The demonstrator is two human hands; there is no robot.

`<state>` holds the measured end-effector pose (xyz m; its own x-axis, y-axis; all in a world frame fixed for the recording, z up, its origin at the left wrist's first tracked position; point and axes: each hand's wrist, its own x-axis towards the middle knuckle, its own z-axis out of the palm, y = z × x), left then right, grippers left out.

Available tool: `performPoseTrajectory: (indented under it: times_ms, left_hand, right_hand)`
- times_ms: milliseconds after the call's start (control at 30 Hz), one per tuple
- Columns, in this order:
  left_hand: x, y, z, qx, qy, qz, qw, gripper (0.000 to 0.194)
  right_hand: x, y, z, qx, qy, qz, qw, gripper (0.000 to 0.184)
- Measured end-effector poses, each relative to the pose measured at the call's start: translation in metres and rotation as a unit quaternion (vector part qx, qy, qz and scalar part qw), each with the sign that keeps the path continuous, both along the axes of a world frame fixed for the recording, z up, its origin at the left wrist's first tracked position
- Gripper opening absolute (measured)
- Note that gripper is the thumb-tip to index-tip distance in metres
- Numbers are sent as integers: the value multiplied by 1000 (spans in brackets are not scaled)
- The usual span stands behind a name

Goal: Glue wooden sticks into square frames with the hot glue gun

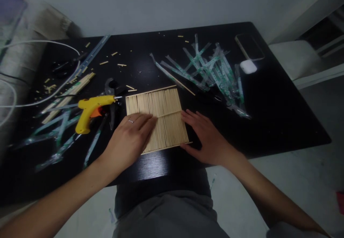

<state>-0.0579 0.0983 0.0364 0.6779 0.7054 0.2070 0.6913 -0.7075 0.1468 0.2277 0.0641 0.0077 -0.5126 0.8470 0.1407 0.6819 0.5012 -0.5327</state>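
A flat panel of pale wooden sticks (169, 132), laid side by side, rests on the black table close to its front edge. Thin sticks run along its top and bottom edges, and one cross stick (170, 114) lies over its middle. My left hand (131, 134) lies over the panel's left part, fingers stretched across it and touching the cross stick's left end. At the right edge is my right hand (205, 134), its fingers apart, with fingertips near the cross stick's right end and the thumb at the lower corner.
Left of the panel lies a yellow glue gun (91, 109), its nozzle near the upper left corner, beside dark pliers (111, 87). Loose sticks (72, 91) and clear wrappers (63, 134) lie further left. More wrappers (215, 69), a phone (249, 47) and a white case (248, 66) are at right.
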Motion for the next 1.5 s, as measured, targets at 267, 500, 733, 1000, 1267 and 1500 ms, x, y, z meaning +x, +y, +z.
performPoseTrajectory:
  times_ms: [267, 500, 733, 1000, 1267, 1500]
  left_hand:
    - [-1, 11, -3, -11, 12, -4, 1000, 31]
    - [7, 7, 5, -49, -10, -15, 999, 55]
    - [5, 5, 1, -55, 6, -30, 998, 64]
    - [15, -1, -2, -55, -54, -71, 995, 33]
    - [14, -4, -7, -11, -89, -111, 990, 27]
    - [10, -8, -8, -16, -97, -153, 983, 23]
  right_hand:
    - [1, -1, 0, 1, -7, 0, 1000, 80]
    - [1, -1, -2, 2, 4, 2, 1000, 78]
    - [2, -2, -4, 11, -3, 3, 1000, 76]
    - [1, -2, -4, 10, 2, 2, 1000, 78]
    - [1, -1, -3, 11, 1, 3, 1000, 78]
    - [1, -1, -3, 12, 1, 2, 1000, 76]
